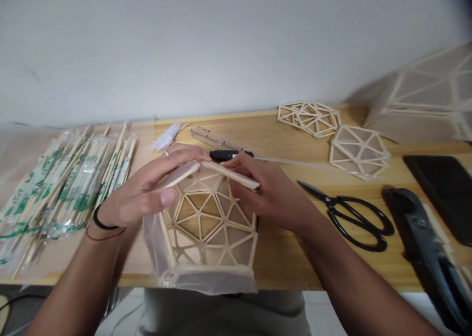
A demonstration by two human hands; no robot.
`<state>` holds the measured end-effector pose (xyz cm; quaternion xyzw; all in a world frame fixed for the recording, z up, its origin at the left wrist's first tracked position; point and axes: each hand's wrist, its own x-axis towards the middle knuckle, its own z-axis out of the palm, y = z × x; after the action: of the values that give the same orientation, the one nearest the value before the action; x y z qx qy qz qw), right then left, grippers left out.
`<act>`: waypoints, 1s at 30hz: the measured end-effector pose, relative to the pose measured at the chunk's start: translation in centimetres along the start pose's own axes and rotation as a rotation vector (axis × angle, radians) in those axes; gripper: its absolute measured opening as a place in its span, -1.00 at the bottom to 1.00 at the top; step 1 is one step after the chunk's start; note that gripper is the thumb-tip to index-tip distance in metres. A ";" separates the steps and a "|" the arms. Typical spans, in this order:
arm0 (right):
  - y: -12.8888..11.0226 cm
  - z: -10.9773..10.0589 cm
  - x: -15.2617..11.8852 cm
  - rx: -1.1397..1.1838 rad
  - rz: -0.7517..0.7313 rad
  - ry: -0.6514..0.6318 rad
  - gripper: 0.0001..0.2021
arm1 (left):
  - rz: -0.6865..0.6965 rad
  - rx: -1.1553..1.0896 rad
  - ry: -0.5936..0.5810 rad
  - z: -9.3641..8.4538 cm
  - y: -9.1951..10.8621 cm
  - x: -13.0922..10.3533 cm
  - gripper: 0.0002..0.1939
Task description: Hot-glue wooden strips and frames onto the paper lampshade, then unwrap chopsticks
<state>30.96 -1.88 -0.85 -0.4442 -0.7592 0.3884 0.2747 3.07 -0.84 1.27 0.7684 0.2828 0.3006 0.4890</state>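
Observation:
A hollow dome-shaped frame [212, 271] of light wooden sticks, joined in triangles and covered with thin whitish sheet, stands at the table's front edge with its open side toward me. My left hand [138, 193] grips its upper left rim, fingers over the outside and thumb on the near side. On the upper right rim, my right hand [275, 191] is closed, its fingertips partly hidden behind the edge. The two rim pieces meet at a peak between my hands. Just behind that peak lies a black tool [230, 155], mostly covered by my fingers.
Bagged wooden chopsticks [83, 188] lie at left. A clear ruler [214, 138] and a white scrap [166, 136] are behind. At right are two flat stick panels [309, 118], black scissors [354, 213], a black device [416, 237], a dark phone-like slab [448, 193] and a large covered frame [424, 92].

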 end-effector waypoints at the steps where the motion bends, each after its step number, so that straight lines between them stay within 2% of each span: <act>1: 0.0 0.0 0.0 0.004 0.004 0.002 -0.71 | 0.001 0.003 -0.006 0.0 0.0 0.0 -0.32; 8: 0.0 0.1 0.0 0.009 0.005 0.007 -0.70 | 0.035 0.012 -0.011 -0.1 0.0 -0.1 -0.31; 21: 0.0 0.1 0.0 0.017 -0.006 0.004 -0.69 | -0.047 -0.044 0.015 0.2 0.3 -0.2 -0.27; 30: -0.2 0.1 0.1 0.041 0.006 0.053 -0.69 | -0.035 0.025 -0.010 -0.3 0.2 -0.6 -0.24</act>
<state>30.75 -1.92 -0.79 -0.4511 -0.7421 0.3928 0.3026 2.46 -1.16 1.46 0.7711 0.2975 0.2846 0.4858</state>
